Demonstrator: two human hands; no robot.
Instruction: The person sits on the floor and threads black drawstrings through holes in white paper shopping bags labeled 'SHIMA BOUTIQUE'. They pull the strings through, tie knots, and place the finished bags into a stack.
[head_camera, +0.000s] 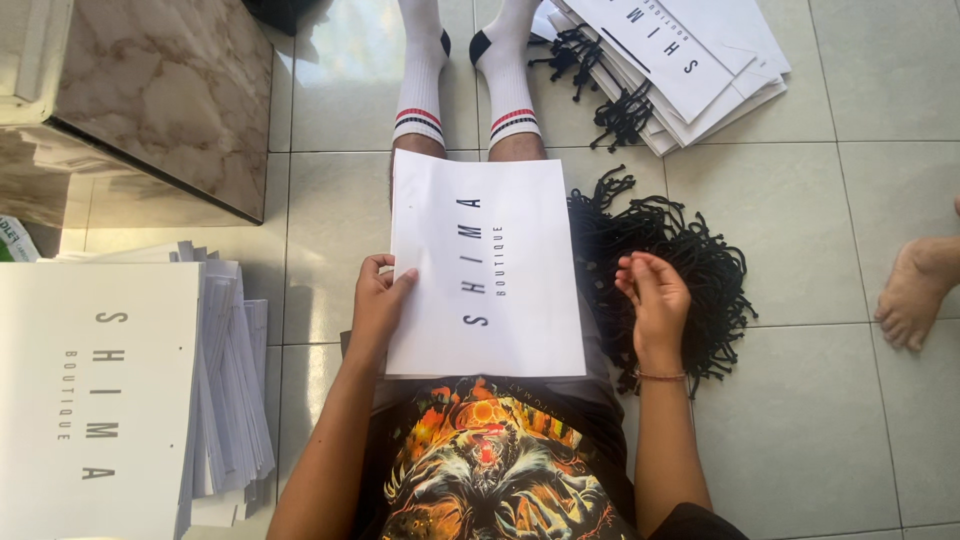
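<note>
Holding a flat white paper bag (487, 265) across our lap, we pinch its near left edge with our left hand (378, 305), thumb on top and fingers curled underneath, so the printed face stays up and steady. Our right hand (655, 305) hovers just off the bag's right edge, fingers loosely bent and grasping nothing, directly over a heap of black cord handles (690, 275) that lies within easy reach on the floor tiles (820, 400). Beyond that hand, a stack of bags with cords fitted (670, 60) rests by our socked feet. Left of our left hand, 1 tall pile of plain bags (110, 400) waits.
</note>
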